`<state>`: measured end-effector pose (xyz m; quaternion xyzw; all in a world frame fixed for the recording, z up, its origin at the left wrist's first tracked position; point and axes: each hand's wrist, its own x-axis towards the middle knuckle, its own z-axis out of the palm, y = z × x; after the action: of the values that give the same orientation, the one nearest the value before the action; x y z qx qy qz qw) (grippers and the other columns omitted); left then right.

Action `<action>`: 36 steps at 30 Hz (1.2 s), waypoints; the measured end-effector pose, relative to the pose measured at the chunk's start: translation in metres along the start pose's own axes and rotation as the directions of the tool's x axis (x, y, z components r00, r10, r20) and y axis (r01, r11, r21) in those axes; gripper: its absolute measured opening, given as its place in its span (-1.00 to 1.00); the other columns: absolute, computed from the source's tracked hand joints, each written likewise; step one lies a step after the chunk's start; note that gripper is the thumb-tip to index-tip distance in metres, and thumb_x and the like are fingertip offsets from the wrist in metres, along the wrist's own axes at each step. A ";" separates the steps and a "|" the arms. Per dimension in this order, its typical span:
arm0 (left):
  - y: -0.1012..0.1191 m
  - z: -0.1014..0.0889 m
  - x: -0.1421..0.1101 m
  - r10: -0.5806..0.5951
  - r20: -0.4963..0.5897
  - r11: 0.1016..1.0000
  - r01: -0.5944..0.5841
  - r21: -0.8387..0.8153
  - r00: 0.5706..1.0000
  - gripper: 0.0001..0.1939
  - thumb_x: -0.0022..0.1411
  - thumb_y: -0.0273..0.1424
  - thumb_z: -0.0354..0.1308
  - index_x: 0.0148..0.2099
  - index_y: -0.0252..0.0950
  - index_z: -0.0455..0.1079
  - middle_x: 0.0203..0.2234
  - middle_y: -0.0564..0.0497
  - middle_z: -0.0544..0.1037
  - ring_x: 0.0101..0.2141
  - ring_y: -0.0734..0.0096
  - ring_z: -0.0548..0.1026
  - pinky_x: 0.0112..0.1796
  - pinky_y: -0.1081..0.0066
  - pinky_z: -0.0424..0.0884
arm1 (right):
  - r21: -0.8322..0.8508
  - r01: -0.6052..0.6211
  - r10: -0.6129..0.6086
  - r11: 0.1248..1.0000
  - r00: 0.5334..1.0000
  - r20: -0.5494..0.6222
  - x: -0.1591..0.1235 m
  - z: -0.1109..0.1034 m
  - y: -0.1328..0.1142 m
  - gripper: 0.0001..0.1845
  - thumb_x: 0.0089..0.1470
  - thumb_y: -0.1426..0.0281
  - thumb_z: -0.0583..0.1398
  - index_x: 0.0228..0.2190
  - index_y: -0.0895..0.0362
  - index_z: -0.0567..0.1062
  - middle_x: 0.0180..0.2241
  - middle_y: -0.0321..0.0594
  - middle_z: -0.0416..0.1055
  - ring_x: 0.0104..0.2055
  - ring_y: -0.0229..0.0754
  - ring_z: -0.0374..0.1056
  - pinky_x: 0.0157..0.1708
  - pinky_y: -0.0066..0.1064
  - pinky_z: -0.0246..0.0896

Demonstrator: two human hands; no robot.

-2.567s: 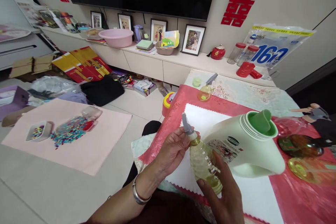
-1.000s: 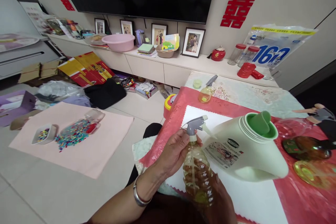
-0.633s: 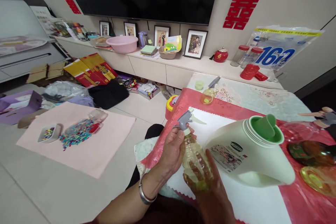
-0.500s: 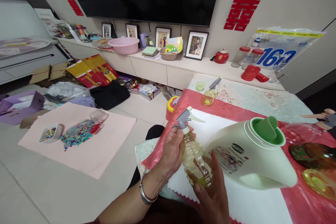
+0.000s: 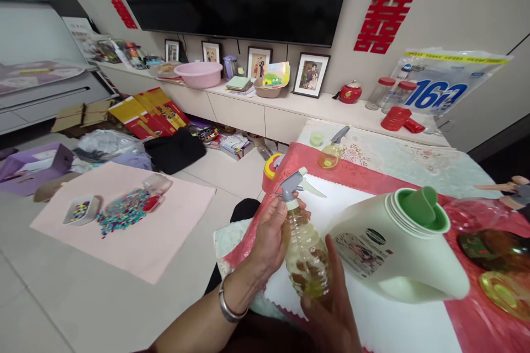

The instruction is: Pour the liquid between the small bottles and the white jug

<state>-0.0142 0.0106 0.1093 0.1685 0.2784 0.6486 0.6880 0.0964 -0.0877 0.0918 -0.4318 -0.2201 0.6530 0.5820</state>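
A clear spray bottle [image 5: 305, 253] with yellowish liquid and a grey trigger head [image 5: 292, 185] is held upright over the table's near edge. My left hand [image 5: 271, 234] is closed round its neck, just under the trigger head. My right hand [image 5: 331, 298] cups the bottle's base from below, fingers wrapped on it. A silver bangle [image 5: 227, 306] circles my left wrist. Right beside the bottle stands a large pale green detergent jug [image 5: 397, 248] with a green spout, on a white cloth [image 5: 397, 325].
A red table cover [image 5: 488, 320] lies under the cloth. A second small spray bottle [image 5: 331, 153] and a small green cap [image 5: 317, 138] sit farther back. Amber glass items [image 5: 492, 245] are at the right. On the floor: a pink mat [image 5: 124, 231] with coloured beads.
The bottle was tilted and turned in my hands and now stands upright, its trigger head pointing left and away. My right hand slid down under its base. The view shifted slightly.
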 end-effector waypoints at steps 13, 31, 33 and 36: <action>0.004 -0.003 0.001 0.044 0.028 0.998 -0.045 0.043 0.999 -0.66 0.23 -0.23 0.34 -0.04 -0.32 0.46 -0.26 -0.05 0.61 -0.29 0.35 0.57 -0.15 0.31 0.48 | -0.043 -0.007 0.004 0.999 0.996 -0.088 0.012 -0.012 0.017 0.13 -0.16 0.03 0.54 0.31 -0.07 0.16 0.12 -0.05 0.32 -0.20 -0.11 0.43 -0.36 -0.38 0.42; 0.006 -0.004 0.001 0.047 0.053 0.997 -0.050 0.059 0.997 -0.67 0.22 -0.20 0.35 -0.09 -0.32 0.47 -0.24 -0.09 0.61 -0.13 0.22 0.56 -0.03 0.26 0.42 | -0.019 0.084 -0.086 0.996 0.994 -0.074 0.011 -0.012 0.017 -0.17 -0.04 0.04 0.49 0.17 0.03 0.38 0.12 -0.10 0.36 0.01 -0.03 0.41 -0.16 -0.33 0.45; 0.007 -0.003 0.001 0.019 0.096 0.998 -0.024 0.057 0.995 -0.65 0.24 -0.20 0.34 -0.05 -0.33 0.47 -0.23 -0.11 0.61 -0.13 0.21 0.56 -0.05 0.25 0.42 | 0.118 -0.061 0.063 0.991 0.998 -0.013 0.012 -0.014 0.017 -0.25 0.02 -0.10 0.40 0.10 0.06 0.44 -0.07 -0.09 0.47 -0.25 -0.12 0.46 -0.28 -0.34 0.43; 0.008 -0.003 0.002 0.008 0.120 0.998 -0.015 0.059 0.993 -0.68 0.27 -0.22 0.31 -0.05 -0.33 0.48 -0.23 -0.10 0.62 -0.16 0.24 0.57 -0.09 0.29 0.42 | 0.233 -0.316 0.299 0.920 0.948 0.106 0.013 -0.016 0.014 -0.22 0.06 -0.26 0.28 0.02 0.10 0.49 -0.25 -0.06 0.51 -0.53 -0.23 0.36 -0.43 -0.35 0.36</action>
<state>-0.0226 0.0130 0.1118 0.2290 0.2551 0.6328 0.6943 0.1024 -0.0822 0.0684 -0.3624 -0.0865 0.7729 0.5136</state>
